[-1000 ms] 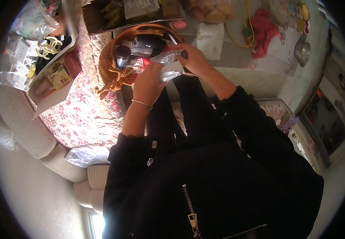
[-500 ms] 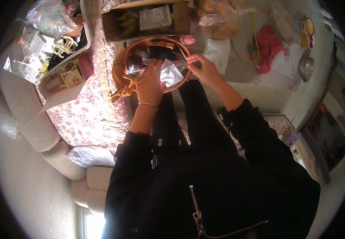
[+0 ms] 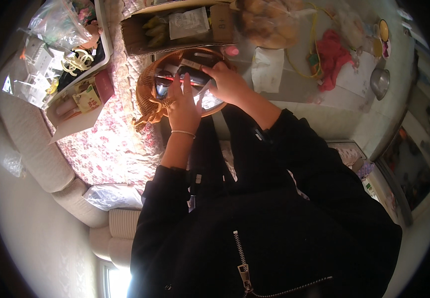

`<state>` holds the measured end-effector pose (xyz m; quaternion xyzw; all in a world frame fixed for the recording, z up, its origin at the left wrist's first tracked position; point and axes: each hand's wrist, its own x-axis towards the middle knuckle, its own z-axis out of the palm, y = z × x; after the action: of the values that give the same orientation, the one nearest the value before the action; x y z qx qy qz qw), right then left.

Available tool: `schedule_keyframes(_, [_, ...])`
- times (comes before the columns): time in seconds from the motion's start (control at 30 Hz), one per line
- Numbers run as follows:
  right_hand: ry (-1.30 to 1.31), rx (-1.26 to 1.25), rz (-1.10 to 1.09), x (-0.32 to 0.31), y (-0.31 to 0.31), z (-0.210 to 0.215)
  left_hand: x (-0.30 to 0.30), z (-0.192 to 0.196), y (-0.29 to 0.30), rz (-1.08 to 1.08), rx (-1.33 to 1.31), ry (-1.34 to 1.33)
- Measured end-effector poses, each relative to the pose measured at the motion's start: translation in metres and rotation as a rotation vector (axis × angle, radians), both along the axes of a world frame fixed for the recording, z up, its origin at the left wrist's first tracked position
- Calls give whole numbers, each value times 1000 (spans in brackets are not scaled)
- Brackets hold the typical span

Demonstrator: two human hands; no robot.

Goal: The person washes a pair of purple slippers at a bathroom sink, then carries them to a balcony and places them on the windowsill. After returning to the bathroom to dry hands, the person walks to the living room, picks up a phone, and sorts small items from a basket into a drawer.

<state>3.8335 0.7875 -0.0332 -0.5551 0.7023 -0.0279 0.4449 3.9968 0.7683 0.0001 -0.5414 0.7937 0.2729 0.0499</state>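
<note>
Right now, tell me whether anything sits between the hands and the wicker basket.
Nothing visible does. The left hand and right hand are already over the wicker basket, touching a clear plastic packet lying among the dark items inside.

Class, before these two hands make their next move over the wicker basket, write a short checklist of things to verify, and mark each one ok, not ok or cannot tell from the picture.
1. Both hands in view over the wicker basket: ok; left hand and right hand are both above it.
2. Clear plastic bag held between the hands: ok, though exact finger grip is blurred.
3. What the bag contains: cannot tell.
4. Basket resting steadily on the person's lap: cannot tell; its underside is hidden.
5. Room left inside the basket: not ok; dark items already crowd it.
6. Cardboard box stands apart from the hands: ok.
</note>
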Motion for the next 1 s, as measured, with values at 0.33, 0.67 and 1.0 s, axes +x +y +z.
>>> schedule_keyframes(0.33, [-238, -60, 3, -5, 15, -13, -3, 5, -3, -84, 74, -59])
schedule_keyframes(0.67, [-314, -95, -123, -35, 28, -8, 53, -5, 35, 123, 133, 19])
schedule_keyframes(1.0, [-460, -88, -6, -37, 42, 1, 68, -29, 45, 96, 6, -9])
